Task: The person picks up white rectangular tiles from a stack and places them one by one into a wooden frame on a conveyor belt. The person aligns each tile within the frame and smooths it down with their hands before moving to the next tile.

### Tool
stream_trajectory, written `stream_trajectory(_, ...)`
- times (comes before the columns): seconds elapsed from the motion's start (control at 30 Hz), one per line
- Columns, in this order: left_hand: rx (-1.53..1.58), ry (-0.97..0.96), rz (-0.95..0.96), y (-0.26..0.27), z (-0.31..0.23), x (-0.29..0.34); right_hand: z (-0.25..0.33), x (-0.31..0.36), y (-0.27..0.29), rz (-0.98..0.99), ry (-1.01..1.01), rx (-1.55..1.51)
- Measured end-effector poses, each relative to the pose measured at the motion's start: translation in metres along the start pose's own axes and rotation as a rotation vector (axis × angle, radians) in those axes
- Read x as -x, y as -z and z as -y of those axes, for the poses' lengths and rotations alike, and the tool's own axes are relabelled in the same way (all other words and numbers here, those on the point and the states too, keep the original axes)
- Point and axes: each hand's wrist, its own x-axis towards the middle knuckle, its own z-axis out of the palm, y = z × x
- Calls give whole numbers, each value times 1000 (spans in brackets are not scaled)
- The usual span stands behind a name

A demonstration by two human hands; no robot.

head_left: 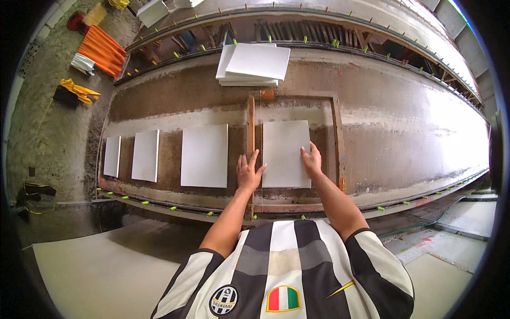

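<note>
A blank white rectangular board (287,159) lies flat on the long brown table, inside a wooden frame (340,143). My left hand (248,174) rests with fingers spread on the frame's left bar, its thumb reaching to the board's left edge. At the board's right edge is my right hand (312,160), its thumb over the edge and fingers extended along the side. Neither hand lifts anything. Left of the frame, three more white boards lie in a row: a near one (204,156), a middle one (145,156) and a far one (112,156).
A stack of white boards (257,64) sits beyond the frame. Green clips (210,213) line the table's rails. On the floor at left are orange cloth (101,50) and a yellow-and-black item (78,92). Another railed table (297,13) runs behind, and a pale surface (101,271) is at lower left.
</note>
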Motion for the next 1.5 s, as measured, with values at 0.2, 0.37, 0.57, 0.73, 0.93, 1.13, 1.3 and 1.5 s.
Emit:
stream_trajectory(0.2,-60,19,42,3,-1,1,11,9,6,28,-18,182)
stream_trajectory(0.37,-74,67,102,8,-8,-1,12,14,5,-27,33,393)
stream_trajectory(0.57,-93,94,138,11,-12,-1,4,16,3,-21,70,375)
stream_trajectory(0.73,-94,98,138,12,-12,-1,6,18,2,-17,50,398)
stream_trajectory(0.93,-97,82,116,9,-10,0,6,21,0,-16,35,396)
stream_trajectory(1.13,-101,40,98,7,-7,0,6,23,1,-25,61,386)
stream_trajectory(1.3,-92,81,124,10,-11,0,13,27,2,-13,38,405)
stream_trajectory(1.5,-90,110,149,14,-13,0,14,31,1,-86,97,569)
